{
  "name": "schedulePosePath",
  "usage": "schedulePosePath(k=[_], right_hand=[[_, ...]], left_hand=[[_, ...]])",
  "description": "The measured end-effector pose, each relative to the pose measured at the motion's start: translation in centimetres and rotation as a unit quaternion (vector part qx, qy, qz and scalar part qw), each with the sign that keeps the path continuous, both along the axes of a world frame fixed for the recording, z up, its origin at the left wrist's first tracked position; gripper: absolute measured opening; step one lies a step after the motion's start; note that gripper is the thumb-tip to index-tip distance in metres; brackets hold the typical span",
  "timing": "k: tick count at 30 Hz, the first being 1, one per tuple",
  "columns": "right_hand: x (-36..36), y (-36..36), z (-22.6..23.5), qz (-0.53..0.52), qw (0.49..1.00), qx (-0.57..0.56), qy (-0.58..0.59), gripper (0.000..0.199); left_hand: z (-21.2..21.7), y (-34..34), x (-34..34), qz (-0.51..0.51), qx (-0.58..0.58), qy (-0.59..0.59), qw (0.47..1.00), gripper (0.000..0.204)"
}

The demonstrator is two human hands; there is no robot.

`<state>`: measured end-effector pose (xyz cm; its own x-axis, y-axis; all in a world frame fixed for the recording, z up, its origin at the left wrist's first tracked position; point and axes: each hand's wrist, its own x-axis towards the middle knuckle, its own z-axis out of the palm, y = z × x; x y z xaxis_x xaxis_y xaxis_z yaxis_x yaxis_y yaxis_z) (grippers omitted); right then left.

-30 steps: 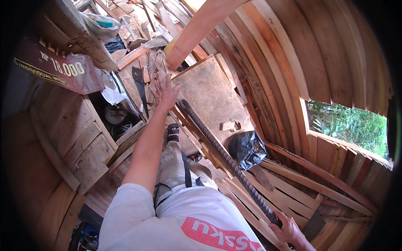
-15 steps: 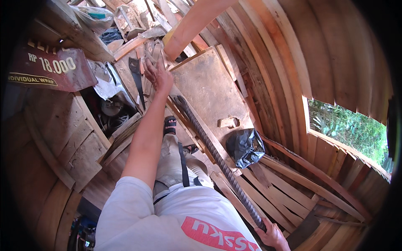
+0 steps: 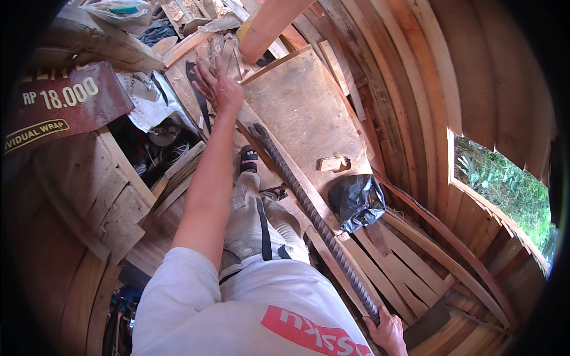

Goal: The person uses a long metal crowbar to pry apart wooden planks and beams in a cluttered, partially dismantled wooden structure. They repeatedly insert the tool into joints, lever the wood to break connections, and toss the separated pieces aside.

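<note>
My left hand is stretched forward with its fingers spread and holds nothing. It hovers over a handsaw, hiding part of the blade; I cannot tell whether it touches it. Low on the right, my right hand is wrapped around the near end of a long dark crowbar with a ribbed shaft. The bar slants away from me, its forked tip at the edge of a worn wooden board.
A small wood block and a crumpled black plastic bag lie by the board. Loose planks spread at right below a plank wall with a window opening. A maroon printed sheet hangs at left above a dark gap holding cables.
My left hand has shifted toward the handsaw, covering more of it, and its fingers have spread wider. My right hand keeps its hold on the crowbar. The whole view has turned slightly.
</note>
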<state>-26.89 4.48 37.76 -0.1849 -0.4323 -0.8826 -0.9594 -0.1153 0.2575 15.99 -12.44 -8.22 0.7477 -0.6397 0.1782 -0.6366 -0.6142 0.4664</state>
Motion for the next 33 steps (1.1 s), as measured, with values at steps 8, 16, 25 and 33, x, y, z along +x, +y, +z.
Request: schedulePosePath(k=[8,16,25,33], right_hand=[[-0.2,-0.1,-1.0,-0.031,0.999,-0.011,-0.007,0.038],[-1.8,0.1,-1.2,-0.031,0.999,-0.009,0.004,0.036],[-2.9,0.2,-2.5,-0.006,0.999,0.007,-0.032,0.033],[-4.8,0.3,-3.9,-0.022,0.999,0.02,-0.019,0.035]], left_hand=[[0.0,-0.2,-0.2,0.015,0.045,0.014,0.999,0.063],[-0.1,-0.4,-0.1,0.021,0.072,0.015,0.997,0.062],[0.2,-0.6,-0.1,0.028,0.084,0.018,0.996,0.059],[0.0,-0.9,-0.2,0.021,0.074,0.018,0.997,0.06]])
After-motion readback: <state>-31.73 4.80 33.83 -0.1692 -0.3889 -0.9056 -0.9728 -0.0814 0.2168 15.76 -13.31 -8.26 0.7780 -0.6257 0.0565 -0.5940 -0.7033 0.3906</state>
